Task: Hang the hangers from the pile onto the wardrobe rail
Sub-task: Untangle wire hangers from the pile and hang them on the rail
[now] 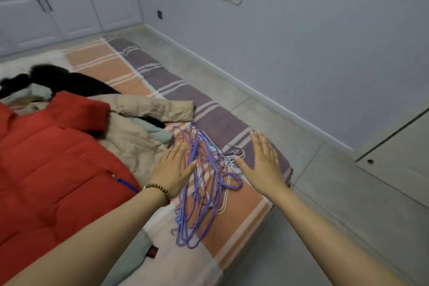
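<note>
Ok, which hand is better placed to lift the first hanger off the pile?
Probably the right hand: its thumb is beside the bunched hooks of the hangers, open and unobstructed. The left hand is flat at the pile's other edge, beside the coats.

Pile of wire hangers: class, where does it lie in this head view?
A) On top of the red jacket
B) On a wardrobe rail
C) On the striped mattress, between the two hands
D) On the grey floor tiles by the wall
C: the pile of wire hangers lies on the striped mattress, with the left hand and right hand open on either side.
</note>
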`<move>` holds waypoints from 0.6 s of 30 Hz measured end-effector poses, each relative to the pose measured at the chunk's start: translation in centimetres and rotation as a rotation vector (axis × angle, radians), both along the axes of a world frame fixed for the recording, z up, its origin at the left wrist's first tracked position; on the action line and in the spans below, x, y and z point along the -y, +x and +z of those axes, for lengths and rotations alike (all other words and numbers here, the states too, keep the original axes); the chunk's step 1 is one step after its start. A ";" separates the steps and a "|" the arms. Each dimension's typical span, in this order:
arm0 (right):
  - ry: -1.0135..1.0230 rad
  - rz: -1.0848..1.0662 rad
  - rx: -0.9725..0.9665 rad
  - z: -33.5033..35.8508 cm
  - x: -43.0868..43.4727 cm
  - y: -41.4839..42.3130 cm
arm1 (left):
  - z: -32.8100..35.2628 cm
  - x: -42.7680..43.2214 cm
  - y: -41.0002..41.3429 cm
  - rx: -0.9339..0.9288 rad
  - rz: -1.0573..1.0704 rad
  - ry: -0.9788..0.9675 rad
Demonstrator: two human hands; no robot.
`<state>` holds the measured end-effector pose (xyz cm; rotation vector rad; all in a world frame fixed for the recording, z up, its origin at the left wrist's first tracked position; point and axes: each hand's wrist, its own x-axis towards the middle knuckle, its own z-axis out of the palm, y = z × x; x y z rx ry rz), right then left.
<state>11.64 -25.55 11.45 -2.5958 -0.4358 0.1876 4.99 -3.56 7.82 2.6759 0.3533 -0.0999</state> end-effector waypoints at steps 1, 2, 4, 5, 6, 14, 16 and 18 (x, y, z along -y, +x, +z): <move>0.001 0.020 -0.036 -2.3 -0.7 0.1 | -2.1 -0.7 -0.3 -0.028 0.034 -0.001; 0.005 0.038 -0.072 -4.6 -1.3 0.2 | -4.0 -1.2 -0.5 -0.054 0.063 -0.002; 0.005 0.065 -0.145 -8.9 -2.2 0.2 | -7.6 -1.8 -1.1 -0.104 0.114 -0.001; 0.002 0.079 -0.180 -11.0 -2.6 0.2 | -9.2 -1.9 -1.5 -0.130 0.137 -0.001; 0.000 0.087 -0.217 -13.0 -2.9 0.1 | -10.7 -1.8 -1.8 -0.159 0.159 -0.011; 0.067 0.019 -0.477 -25.2 -4.5 -1.5 | -20.3 -0.1 -3.7 -0.315 0.261 -0.176; 0.102 -0.024 -0.542 -27.4 -4.7 -2.0 | -21.8 0.5 -3.9 -0.349 0.314 -0.238; 0.144 -0.078 -0.621 -29.0 -5.0 -2.4 | -23.2 0.7 -4.1 -0.377 0.379 -0.304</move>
